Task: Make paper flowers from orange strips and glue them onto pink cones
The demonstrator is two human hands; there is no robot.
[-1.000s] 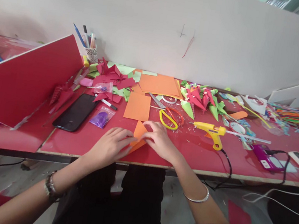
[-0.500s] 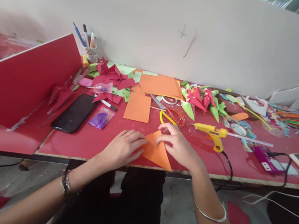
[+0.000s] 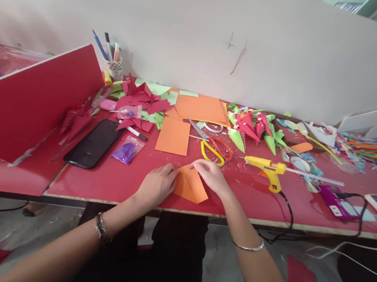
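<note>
I keep the scissors (image 3: 206, 138) as my landmark. The folded orange paper (image 3: 189, 186) is on the near side of them, on the red surface (image 3: 95, 188), with a crease running down it. My left hand (image 3: 158, 184) is curled at the paper's left edge, fingertips touching it; I cannot tell whether it grips or only presses. My right hand (image 3: 209, 175) has its fingers bent together over the paper's upper right edge, pinching it, close to the scissors' yellow handle. A flat orange sheet (image 3: 173, 136) lies just left of the scissors, a stack of orange paper (image 3: 201, 107) behind them, and a yellow hot glue gun (image 3: 265, 165) to their right.
</note>
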